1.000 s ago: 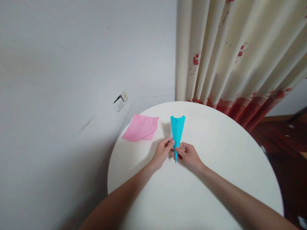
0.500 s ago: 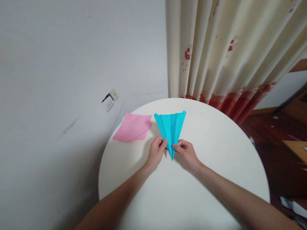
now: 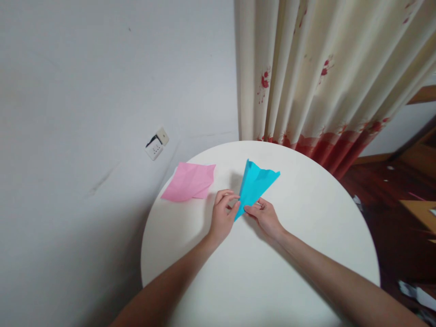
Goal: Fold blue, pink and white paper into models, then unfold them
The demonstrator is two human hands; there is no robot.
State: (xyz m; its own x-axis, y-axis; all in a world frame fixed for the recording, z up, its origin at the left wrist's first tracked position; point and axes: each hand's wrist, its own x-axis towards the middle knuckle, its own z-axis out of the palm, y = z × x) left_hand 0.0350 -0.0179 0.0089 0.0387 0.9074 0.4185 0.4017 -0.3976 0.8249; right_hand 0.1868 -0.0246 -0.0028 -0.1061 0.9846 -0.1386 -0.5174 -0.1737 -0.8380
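A folded sheet of bright blue paper (image 3: 255, 184) is held over the table, its narrow point toward me and its wide, wavy end away and tilted to the right. My right hand (image 3: 265, 217) pinches the right edge near the point, thumb on top and fingers underneath. At the left edge is my left hand (image 3: 225, 215), its thumb and bent forefinger closed lightly on the paper. A creased pink sheet of paper (image 3: 190, 181) lies to the left of my hands, with a thin white edge showing behind it.
The round white table (image 3: 272, 281) stands close to the wall, which carries a socket (image 3: 154, 149). Behind it hangs a cream and red curtain (image 3: 293, 91). On the right, dark floor and a wooden piece of furniture (image 3: 417, 218) are visible.
The blue paper has turned clockwise, its wide end swinging to the right and its point to the left. My left fingers have loosened and stretched along its edge; the right hand keeps its pinch.
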